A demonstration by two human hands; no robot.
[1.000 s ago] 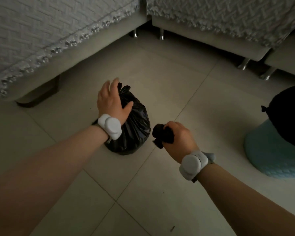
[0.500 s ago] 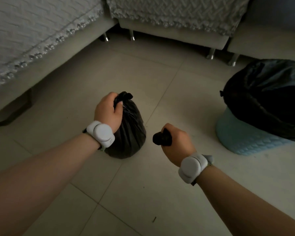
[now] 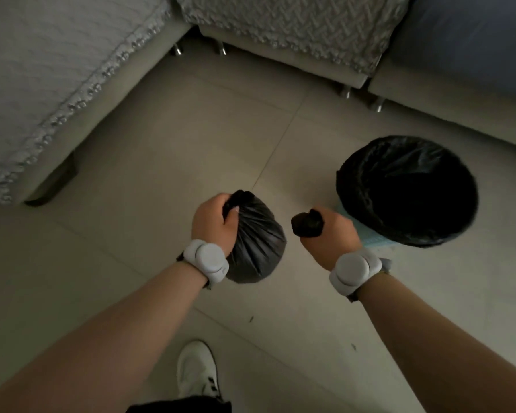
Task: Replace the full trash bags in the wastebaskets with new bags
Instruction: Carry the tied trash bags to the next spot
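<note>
A full black trash bag [image 3: 258, 245], tied at the top, hangs from my left hand [image 3: 210, 223], which grips its knotted neck above the tiled floor. My right hand [image 3: 328, 234] is closed around a small roll of black bags [image 3: 306, 224]. Just right of that hand stands a pale blue wastebasket [image 3: 370, 238], lined with a black bag [image 3: 405, 189] folded over its rim and open at the top.
A sofa with a grey patterned cover [image 3: 57, 84] runs along the left and across the back [image 3: 295, 28], on metal legs. My white shoe [image 3: 197, 371] is on the tiles at the bottom. Open floor lies between the sofa and the basket.
My left hand closed on the bag's neck and has lifted the bag off the floor. The view has risen and swung right, bringing the whole wastebasket into sight.
</note>
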